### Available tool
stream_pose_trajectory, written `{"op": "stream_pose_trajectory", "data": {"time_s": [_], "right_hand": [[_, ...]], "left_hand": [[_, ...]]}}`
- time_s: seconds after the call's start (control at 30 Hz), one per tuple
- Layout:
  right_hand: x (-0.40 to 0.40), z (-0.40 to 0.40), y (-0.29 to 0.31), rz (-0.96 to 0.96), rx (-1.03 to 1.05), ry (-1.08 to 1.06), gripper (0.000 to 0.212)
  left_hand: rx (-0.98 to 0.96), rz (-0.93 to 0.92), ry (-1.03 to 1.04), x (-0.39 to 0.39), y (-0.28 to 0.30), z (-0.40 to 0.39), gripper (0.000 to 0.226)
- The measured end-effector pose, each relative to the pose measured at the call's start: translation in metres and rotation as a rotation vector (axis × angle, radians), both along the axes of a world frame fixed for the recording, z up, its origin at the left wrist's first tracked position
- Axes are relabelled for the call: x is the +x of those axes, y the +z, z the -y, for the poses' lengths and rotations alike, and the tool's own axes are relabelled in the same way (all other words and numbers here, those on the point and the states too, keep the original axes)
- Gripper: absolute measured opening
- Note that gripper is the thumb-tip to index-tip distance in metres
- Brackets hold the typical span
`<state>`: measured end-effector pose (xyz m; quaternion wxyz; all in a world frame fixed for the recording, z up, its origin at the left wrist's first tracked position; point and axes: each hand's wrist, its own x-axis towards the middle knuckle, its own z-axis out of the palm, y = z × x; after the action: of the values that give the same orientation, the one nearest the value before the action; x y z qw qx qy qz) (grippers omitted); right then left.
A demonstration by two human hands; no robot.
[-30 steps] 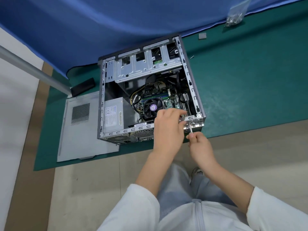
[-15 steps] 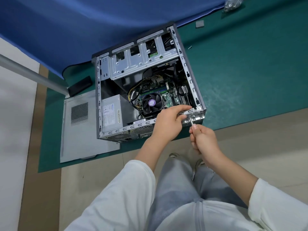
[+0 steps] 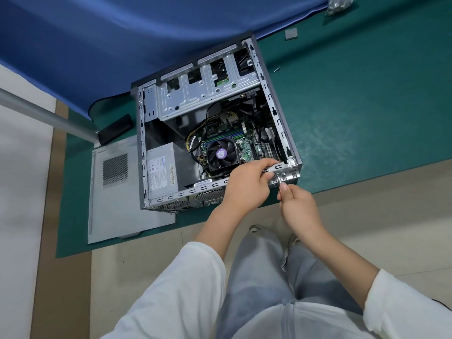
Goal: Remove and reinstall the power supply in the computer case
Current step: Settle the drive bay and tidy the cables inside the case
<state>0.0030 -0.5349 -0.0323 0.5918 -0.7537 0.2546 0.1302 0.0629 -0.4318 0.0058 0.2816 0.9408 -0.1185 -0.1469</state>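
While fingers grip case rim, power supply well left

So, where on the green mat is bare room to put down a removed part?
The green mat right of the computer case is bare, bordered by a loose screw and a bag. Left is crowded: the side panel lies there.
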Motion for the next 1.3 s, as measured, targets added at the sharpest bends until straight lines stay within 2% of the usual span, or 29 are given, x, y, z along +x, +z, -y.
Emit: {"op": "stream_pose_trajectory", "data": {"time_s": [0.1, 0.13, 0.17, 0.3, 0.47, 0.63, 0.8, 0.97, 1.07, 1.17, 1.3], "right_hand": [[0.000, -0.003, 0.006, -0.140, 0.389, -0.172, 0.038], [-0.001, -0.003, 0.008, -0.166, 0.456, -0.201, 0.038], [-0.001, -0.003, 0.009, -0.172, 0.448, -0.192, 0.038], [-0.002, 0.003, 0.006, -0.083, 0.180, -0.005, 0.037], [-0.003, 0.012, 0.008, -0.088, 0.151, 0.054, 0.032], [-0.007, 0.017, 0.022, 0.014, 0.145, 0.161, 0.022], [0.012, 0.002, 0.047, 0.138, 0.221, 0.315, 0.026], [0.040, -0.037, 0.069, 0.185, 0.305, 0.412, 0.020], [0.059, -0.073, 0.080, 0.275, 0.210, 0.543, 0.013], [0.083, -0.124, 0.088, 0.312, 0.194, 0.599, 0.005], [0.121, -0.201, 0.089, 0.322, 0.098, 0.722, 0.007]], "left_hand": [[0.009, 0.009, -0.012, 0.001, 0.000, -0.001, 0.030], [0.004, 0.012, -0.011, 0.000, 0.000, -0.001, 0.030], [0.000, 0.012, -0.009, -0.001, 0.000, -0.001, 0.030], [-0.006, 0.033, -0.016, -0.002, -0.001, -0.002, 0.031], [-0.080, 0.056, -0.011, -0.007, 0.000, -0.001, 0.031], [-0.463, -0.089, 0.138, -0.013, 0.013, -0.008, 0.025], [-0.720, -0.122, 0.313, -0.018, 0.030, -0.032, 0.016], [-0.878, -0.077, 0.537, -0.007, 0.044, -0.079, 0.014], [-0.937, -0.073, 0.683, 0.004, 0.049, -0.115, 0.016], [-1.038, -0.157, 0.723, 0.014, 0.056, -0.154, 0.010], [-1.128, -0.137, 0.865, 0.031, 0.059, -0.217, 0.021]]}}
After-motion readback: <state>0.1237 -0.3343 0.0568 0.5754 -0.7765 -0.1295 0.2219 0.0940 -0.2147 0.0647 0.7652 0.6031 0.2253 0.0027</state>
